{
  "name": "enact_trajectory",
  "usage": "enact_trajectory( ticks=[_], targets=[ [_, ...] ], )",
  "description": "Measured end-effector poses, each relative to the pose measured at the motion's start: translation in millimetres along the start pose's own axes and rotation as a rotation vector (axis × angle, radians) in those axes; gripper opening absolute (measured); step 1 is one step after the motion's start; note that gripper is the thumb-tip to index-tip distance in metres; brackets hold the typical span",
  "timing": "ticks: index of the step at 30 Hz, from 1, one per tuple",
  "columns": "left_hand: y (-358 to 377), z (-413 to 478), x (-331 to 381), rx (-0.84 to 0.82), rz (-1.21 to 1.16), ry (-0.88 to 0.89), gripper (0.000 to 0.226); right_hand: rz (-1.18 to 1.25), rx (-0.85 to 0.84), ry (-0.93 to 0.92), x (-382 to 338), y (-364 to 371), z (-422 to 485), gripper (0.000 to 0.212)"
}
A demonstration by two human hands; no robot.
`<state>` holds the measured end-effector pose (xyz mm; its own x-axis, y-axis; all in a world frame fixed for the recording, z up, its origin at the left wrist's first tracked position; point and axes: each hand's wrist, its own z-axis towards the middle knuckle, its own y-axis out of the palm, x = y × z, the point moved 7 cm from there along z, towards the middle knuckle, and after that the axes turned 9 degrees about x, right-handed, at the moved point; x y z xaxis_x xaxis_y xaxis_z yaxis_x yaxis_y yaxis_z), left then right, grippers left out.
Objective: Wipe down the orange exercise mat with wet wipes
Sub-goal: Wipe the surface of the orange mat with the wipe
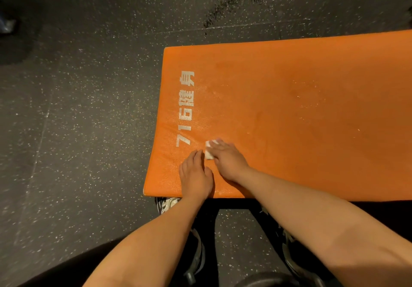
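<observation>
**Head view.** The flat orange padded exercise mat point(289, 108) lies on the dark speckled rubber floor point(78, 108), its near left corner under both my hands. I judge it soft, heavy enough to stay put, and slick where wetted. The small folded white wet wipe point(209, 154) looks light and limp, best driven under flat fingers. My right hand point(227, 159) presses it down with fingers laid straight, beside the white printed lettering point(186, 108). My left hand point(196, 175) rests flat on the mat, just beside the wipe.
</observation>
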<state>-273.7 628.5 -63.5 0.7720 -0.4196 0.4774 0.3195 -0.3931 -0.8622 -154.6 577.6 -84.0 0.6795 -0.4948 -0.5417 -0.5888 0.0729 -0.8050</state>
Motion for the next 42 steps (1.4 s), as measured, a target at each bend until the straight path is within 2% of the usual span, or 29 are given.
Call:
enact_trajectory(
  ticks=[3, 6, 10, 12, 18, 20, 22, 24, 28, 33, 36, 38, 42],
  targets=[
    [0.5, -5.3, 0.6, -0.023, 0.024, 0.05, 0.051, -0.132, 0.092, 0.202, 35.8, -24.2, -6.7, 0.056],
    [-1.2, -10.9, 3.7, -0.011, 0.051, 0.074, 0.044, -0.094, 0.094, 0.282, 36.6, -24.3, -25.7, 0.057],
    [0.4, -25.8, 11.5, -0.021, 0.102, 0.11, 0.034, -0.048, -0.04, 0.047, -0.5, -9.3, -67.5, 0.052],
    [3.0, -33.5, 14.6, -0.035, 0.107, 0.142, 0.032, -0.089, -0.07, 0.002, 3.1, -14.1, -77.7, 0.051],
    [10.3, -50.5, 18.7, -0.169, 0.068, 0.226, 0.037, -0.151, 0.04, 0.391, 52.4, -36.9, -93.5, 0.055],
    [10.7, -55.9, 19.2, -0.204, 0.057, 0.254, 0.045, -0.113, 0.027, 0.343, 38.3, -30.1, -103.5, 0.056],
    [10.0, -59.5, 20.3, -0.228, 0.065, 0.284, 0.052, -0.06, 0.0, 0.219, 20.6, -23.8, -113.3, 0.052],
    [9.1, -60.6, 21.1, -0.238, 0.092, 0.319, 0.052, -0.082, -0.027, 0.16, 17.9, -24.8, -115.2, 0.05],
    [7.6, -59.5, 21.7, -0.2, 0.108, 0.345, 0.038, -0.207, -0.018, 0.388, 45.7, -43.8, -111.2, 0.052],
    [7.4, -55.4, 30.6, -0.164, 0.072, 0.415, 0.017, -0.129, -0.066, 0.266, 28.6, -28.9, -123.6, 0.05],
    [5.3, -53.9, 32.9, -0.178, -0.016, 0.397, 0.011, -0.102, -0.057, 0.296, 33.6, -32.0, -118.9, 0.049],
    [2.8, -51.7, 33.1, -0.211, -0.087, 0.339, 0.011, -0.089, -0.032, 0.324, 34.1, -33.7, -117.4, 0.049],
    [-8.5, -48.7, 37.6, -0.283, -0.168, 0.266, 0.024, -0.045, 0.014, 0.354, 30.0, -34.3, -123.8, 0.047]
  ],
)
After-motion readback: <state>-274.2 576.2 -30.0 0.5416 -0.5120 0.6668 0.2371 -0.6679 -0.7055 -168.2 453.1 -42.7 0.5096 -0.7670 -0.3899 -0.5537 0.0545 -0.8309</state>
